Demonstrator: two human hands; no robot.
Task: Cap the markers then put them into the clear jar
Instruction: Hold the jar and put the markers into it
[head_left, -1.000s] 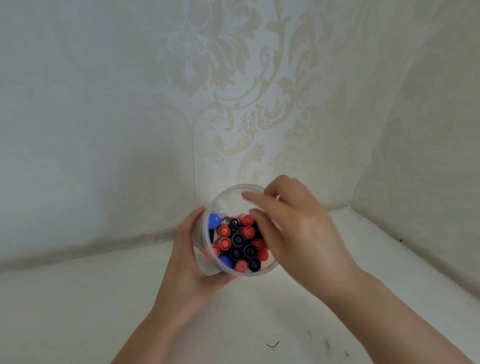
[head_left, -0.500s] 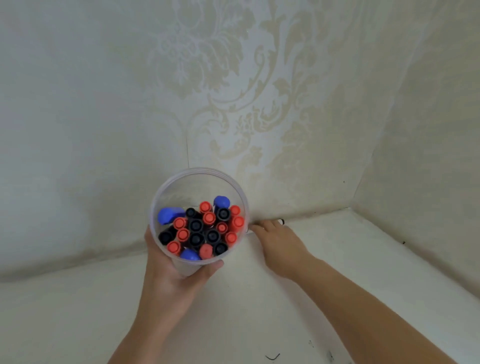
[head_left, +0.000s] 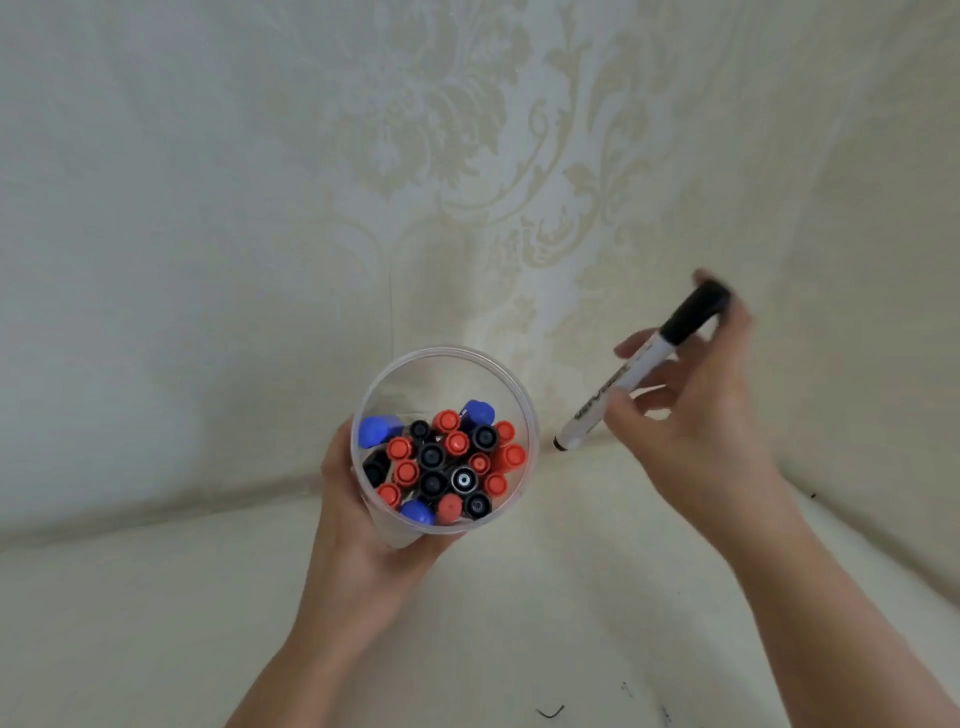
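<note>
My left hand (head_left: 363, 540) grips a clear jar (head_left: 441, 374) from below and lifts it off the surface. Several capped markers (head_left: 447, 462) with red, black and blue ends stand packed inside it. To the right of the jar, my right hand (head_left: 696, 415) holds a white marker with a black cap (head_left: 639, 369). That marker slants, cap end up and to the right, its lower end close to the jar's right side. The hand is a little blurred.
A pale surface (head_left: 519, 623) lies below, in a corner formed by patterned cream walls (head_left: 467, 156). A few small dark marks (head_left: 550, 712) dot the surface near the bottom edge.
My right hand left the jar's mouth, reached to the foot of the wall, and has lifted a black-capped marker. My left hand raised the jar and moved it left.
</note>
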